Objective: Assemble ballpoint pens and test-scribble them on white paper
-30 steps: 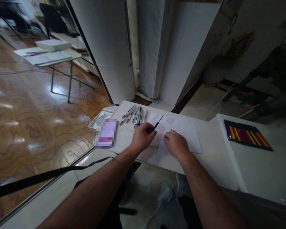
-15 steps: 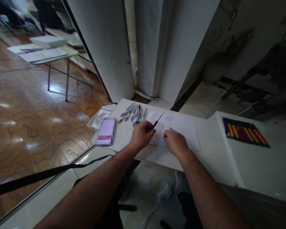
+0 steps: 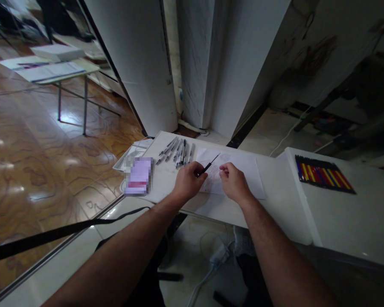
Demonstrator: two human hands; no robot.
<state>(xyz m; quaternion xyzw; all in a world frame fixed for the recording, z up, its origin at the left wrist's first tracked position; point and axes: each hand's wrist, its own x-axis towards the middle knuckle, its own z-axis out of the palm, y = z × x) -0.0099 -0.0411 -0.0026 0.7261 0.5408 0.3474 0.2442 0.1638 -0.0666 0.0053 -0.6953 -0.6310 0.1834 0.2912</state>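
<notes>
My left hand is closed on a dark pen barrel, with its thin dark refill end sticking out up and to the right. Close by on the right, my right hand has its fingers pinched together over the paper. Something small and pale shows at its fingertips, too small to name. Beneath both hands lies a white sheet of paper with faint reddish marks on it. Several clear pens with dark parts lie in a loose group beyond my left hand.
A blurred-out purple rectangular thing lies at the table's left end. On the adjoining white surface to the right rests a flat pack of coloured pens. White columns rise behind the table. A power strip lies on the floor below.
My right hand has lifted and turned, its fingertips now nearer the pen's tip; the small dark point seen beyond them is out of sight. My left hand keeps the pen barrel. The view shifted slightly.
</notes>
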